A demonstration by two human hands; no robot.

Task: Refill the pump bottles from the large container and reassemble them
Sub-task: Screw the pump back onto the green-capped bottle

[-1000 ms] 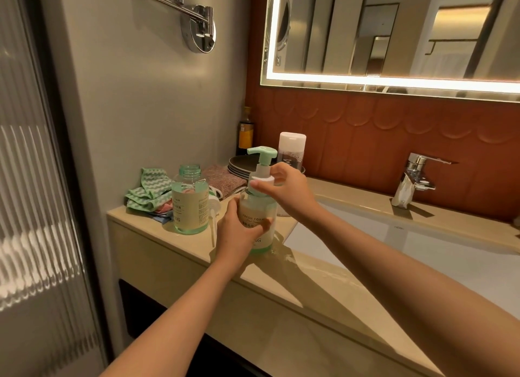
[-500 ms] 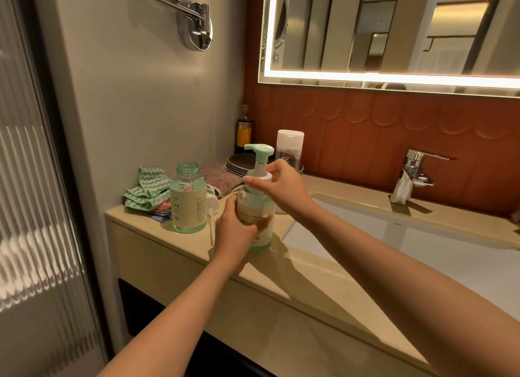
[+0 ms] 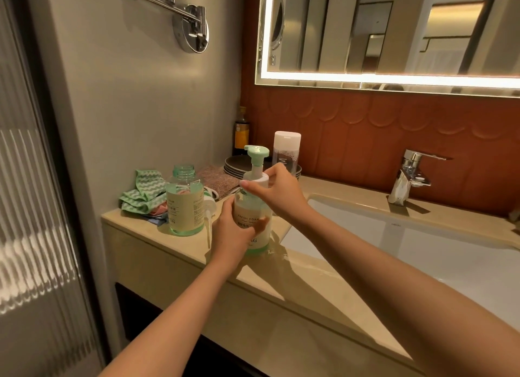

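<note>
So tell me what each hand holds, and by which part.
Both hold the pump bottle: left hand round its labelled body, right hand on the white collar.

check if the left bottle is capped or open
Open: the left bottle has a bare threaded neck, nothing screwed on.

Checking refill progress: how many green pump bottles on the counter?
2. The held bottle by the basin, pump on: left hand grips its body, right hand its collar. The open bottle stands to its left. Others may be hidden.

upright pump bottle point(image 3: 253, 224), open bottle point(image 3: 184, 205) beside.
</note>
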